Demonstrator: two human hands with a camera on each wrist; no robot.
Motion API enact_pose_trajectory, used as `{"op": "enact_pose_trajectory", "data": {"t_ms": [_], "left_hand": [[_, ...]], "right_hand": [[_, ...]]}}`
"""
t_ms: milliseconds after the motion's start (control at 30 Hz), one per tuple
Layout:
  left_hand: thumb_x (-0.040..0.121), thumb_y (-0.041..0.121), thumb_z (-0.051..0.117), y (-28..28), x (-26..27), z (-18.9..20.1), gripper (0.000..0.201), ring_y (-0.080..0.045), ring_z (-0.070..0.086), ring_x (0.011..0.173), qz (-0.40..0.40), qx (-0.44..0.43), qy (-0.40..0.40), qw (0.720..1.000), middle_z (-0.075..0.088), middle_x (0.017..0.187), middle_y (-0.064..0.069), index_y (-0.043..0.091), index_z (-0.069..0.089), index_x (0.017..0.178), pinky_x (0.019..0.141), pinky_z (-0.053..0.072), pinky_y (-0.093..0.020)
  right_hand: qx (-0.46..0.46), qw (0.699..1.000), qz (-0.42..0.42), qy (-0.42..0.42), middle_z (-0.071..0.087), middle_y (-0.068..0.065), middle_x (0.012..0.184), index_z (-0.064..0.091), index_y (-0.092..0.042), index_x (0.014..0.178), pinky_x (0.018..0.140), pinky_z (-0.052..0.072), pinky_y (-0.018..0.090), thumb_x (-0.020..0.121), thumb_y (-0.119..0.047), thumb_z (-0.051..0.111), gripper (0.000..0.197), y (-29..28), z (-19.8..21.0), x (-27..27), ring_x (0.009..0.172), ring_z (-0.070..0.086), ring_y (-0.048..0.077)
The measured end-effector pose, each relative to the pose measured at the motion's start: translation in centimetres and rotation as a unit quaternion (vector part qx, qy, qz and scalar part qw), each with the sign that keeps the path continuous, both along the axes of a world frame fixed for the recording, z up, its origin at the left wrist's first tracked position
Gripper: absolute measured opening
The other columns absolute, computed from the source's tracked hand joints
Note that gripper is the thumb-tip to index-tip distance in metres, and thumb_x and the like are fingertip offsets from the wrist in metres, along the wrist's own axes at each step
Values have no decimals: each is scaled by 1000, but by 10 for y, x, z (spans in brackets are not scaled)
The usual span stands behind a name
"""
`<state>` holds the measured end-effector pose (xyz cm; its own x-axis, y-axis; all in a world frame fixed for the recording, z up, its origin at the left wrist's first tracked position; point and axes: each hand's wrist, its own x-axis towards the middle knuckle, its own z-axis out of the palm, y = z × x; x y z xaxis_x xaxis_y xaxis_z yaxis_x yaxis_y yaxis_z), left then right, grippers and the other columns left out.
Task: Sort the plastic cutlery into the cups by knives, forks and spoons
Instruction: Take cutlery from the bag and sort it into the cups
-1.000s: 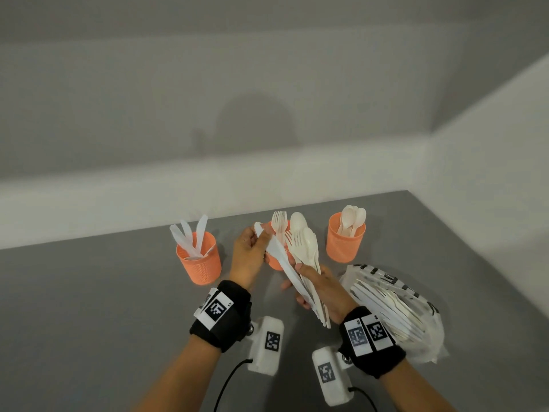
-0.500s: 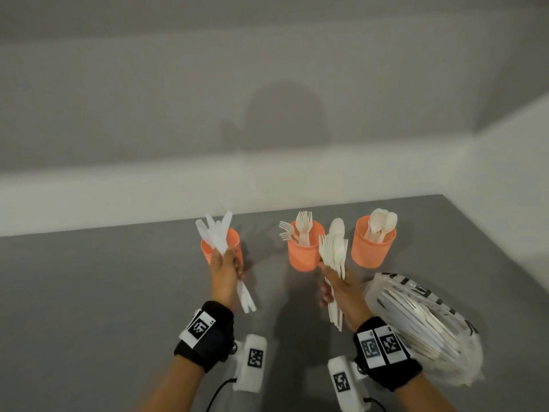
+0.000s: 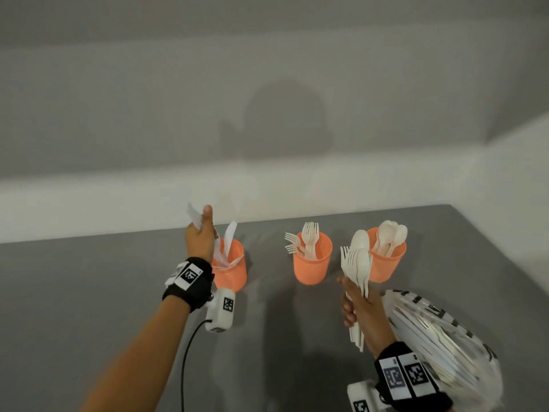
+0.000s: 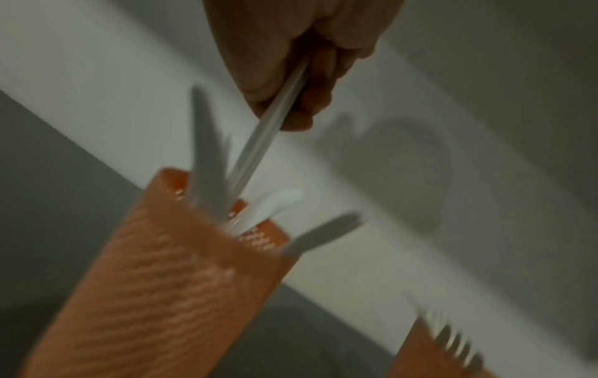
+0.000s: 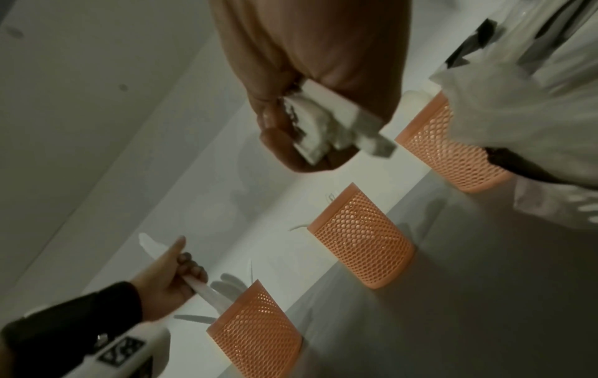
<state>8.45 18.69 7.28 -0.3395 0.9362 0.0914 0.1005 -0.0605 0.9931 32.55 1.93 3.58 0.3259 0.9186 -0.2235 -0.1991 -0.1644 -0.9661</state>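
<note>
Left hand [image 3: 199,239] grips a knife [image 4: 268,143] with its lower end inside the knife cup [image 3: 230,270] at 9 o'clock on the bench [image 3: 89,292]; lower it straight, then release, while right hand [image 3: 361,304] grips mixed forks and spoons [image 3: 356,263].

1. We wear black wristbands [image 3: 188,283] on both bare forearms, each carrying white tags printed with black square codes.
2. A white camera block [image 3: 220,311], also code-marked, hangs under each wrist; a black cable [image 3: 190,352] trails from the left one.
</note>
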Motion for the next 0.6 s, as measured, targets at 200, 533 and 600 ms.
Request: {"op": "enact_pose_trajectory", "data": {"t_ms": [200, 533, 600], "left_hand": [[93, 37, 50, 9, -3, -32, 34, -25, 62, 70, -69, -30, 83, 994, 59, 68, -6, 7, 53, 78, 72, 48, -33], [75, 43, 54, -27, -36, -39, 51, -18, 52, 93, -36, 84, 141, 986, 55, 107, -1, 12, 51, 115, 73, 43, -22], [66, 59, 53, -44, -43, -60, 73, -18, 49, 92, -42, 66, 181, 980, 50, 114, 1, 15, 46, 123, 72, 41, -25]], "right_hand": [[-13, 1000, -15, -14, 38, -4, 45, 57, -15, 88, 36, 33, 20, 97, -19, 44, 17, -1, -2, 5, 34, 33, 6], [-5, 1000, -13, -4, 38, -3, 46, 57, -13, 88, 36, 33, 19, 97, -19, 44, 17, 2, 0, 4, 34, 33, 6], [-5, 1000, -16, 0, 38, -5, 44, 56, -12, 89, 36, 32, 19, 97, -19, 44, 17, 2, -2, 5, 34, 33, 6]]}}
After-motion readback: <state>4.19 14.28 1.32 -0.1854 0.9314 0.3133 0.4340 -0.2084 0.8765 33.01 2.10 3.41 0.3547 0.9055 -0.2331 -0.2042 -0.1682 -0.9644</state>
